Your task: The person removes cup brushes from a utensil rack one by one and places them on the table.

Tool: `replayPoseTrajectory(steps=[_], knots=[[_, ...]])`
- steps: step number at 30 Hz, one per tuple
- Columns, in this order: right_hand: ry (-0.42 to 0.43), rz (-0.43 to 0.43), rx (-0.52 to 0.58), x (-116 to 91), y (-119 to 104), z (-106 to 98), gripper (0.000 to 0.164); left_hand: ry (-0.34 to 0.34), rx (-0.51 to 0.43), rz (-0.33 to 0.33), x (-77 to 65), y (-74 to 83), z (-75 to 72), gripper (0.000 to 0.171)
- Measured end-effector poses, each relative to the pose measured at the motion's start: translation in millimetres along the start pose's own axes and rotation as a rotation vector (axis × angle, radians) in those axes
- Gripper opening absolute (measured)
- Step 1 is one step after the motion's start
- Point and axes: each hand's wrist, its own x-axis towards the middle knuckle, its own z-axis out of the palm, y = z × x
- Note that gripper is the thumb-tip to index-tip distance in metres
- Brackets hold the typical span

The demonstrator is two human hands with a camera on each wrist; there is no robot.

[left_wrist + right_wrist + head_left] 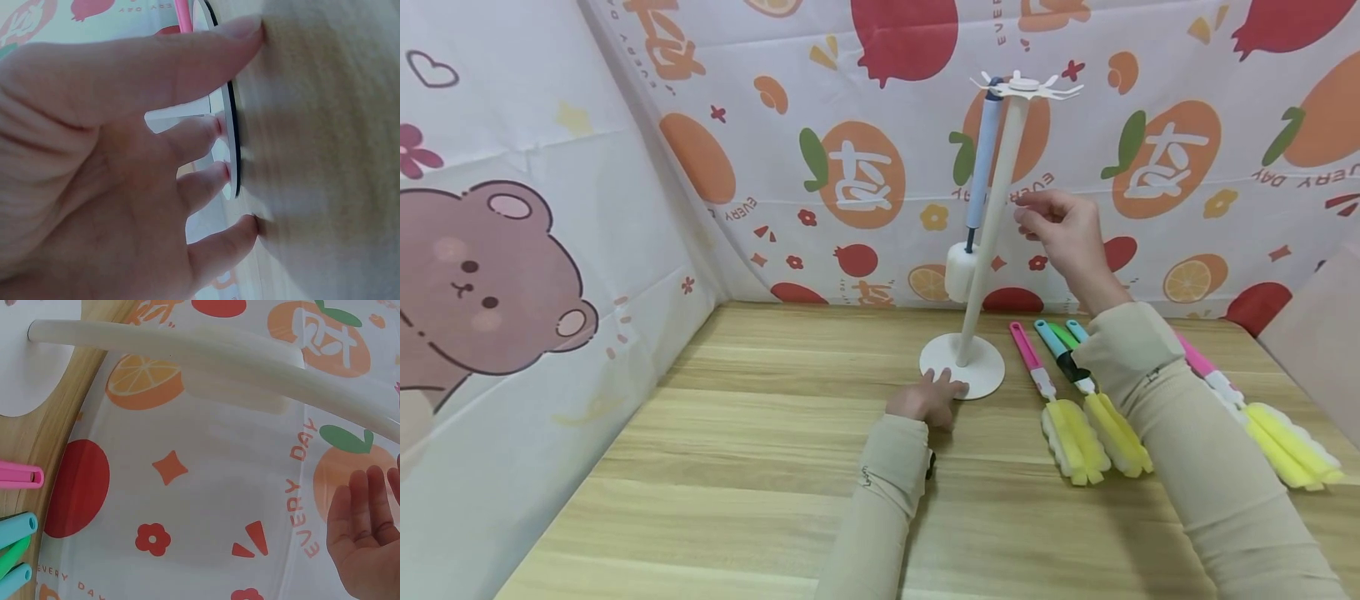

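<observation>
A white stand has a round base [985, 367], a slim pole [996, 225] and a ring of hooks [1024, 85] on top. From a hook on its left hangs a sponge brush with a light blue handle [983, 162] and white head [959, 273]. My left hand [925, 402] rests at the front of the base; in the left wrist view two fingertips touch the base rim [232, 144]. Right of the pole, my right hand [1066, 233] is raised with loosely bent fingers, holding nothing. Its fingers [375, 506] appear apart from the pole in the right wrist view.
Right of the stand on the wooden table [737, 467] lie several brushes with yellow and white sponge heads, one with a pink handle [1027, 346], another with a teal handle [1054, 337]. A second pink-handled brush [1288, 442] lies farther right. Printed cloth [715, 250] hangs behind.
</observation>
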Motion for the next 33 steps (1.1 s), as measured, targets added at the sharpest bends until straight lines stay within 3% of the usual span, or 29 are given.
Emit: replayPoseTrajectory(steps=[10,22,33], knots=[[-0.052,0.055,0.08,7.8,-2.7,5.5,0.031,-0.011,-0.011,-0.013,-0.2,0.2,0.2,0.069],[-0.125,0.212,0.171,20.2,-7.7,10.4,0.039,-0.004,0.006,0.003,2.1,-0.4,1.2,0.068],[-0.245,0.282,0.535,28.8,-6.6,14.1,0.044,0.007,0.018,0.007,0.9,0.2,1.5,0.069]])
